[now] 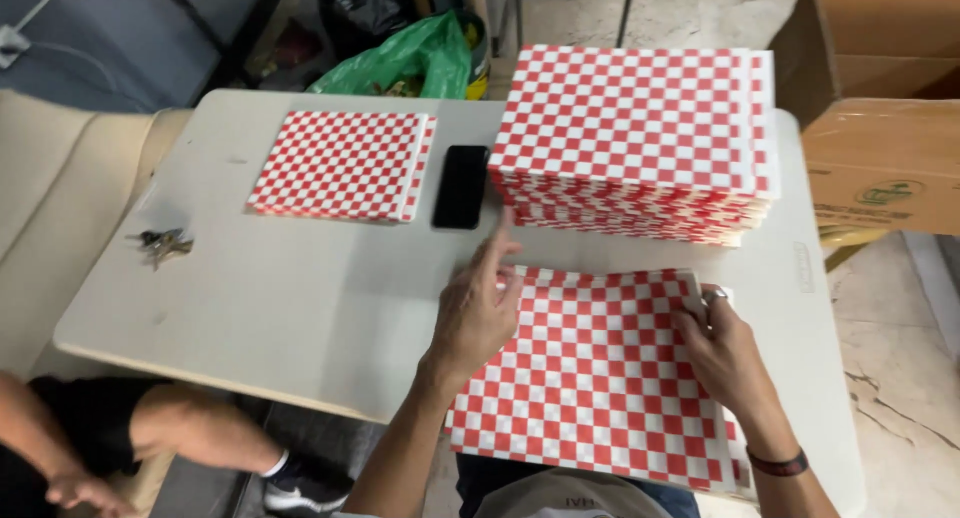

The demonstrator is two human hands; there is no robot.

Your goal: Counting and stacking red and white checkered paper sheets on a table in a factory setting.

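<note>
Left hand (pixel 478 313) lies flat, grip wide, on the red-and-white checkered paper sheets (pixel 590 378) at the white plastic worktop's (pixel 300 298) six o'clock edge, while right hand (pixel 722 353) pinches their three o'clock edge, seemingly squaring them.

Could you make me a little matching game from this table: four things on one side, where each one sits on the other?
Things:
1. tall stack of checkered sheets
2. black phone
3. keys
4. left hand

Places:
A. near the table's left edge
B. far right of the table
C. flat on the nearest checkered sheets
D. between the two far checkered piles

Pairs: 1-B, 2-D, 3-A, 4-C
</note>
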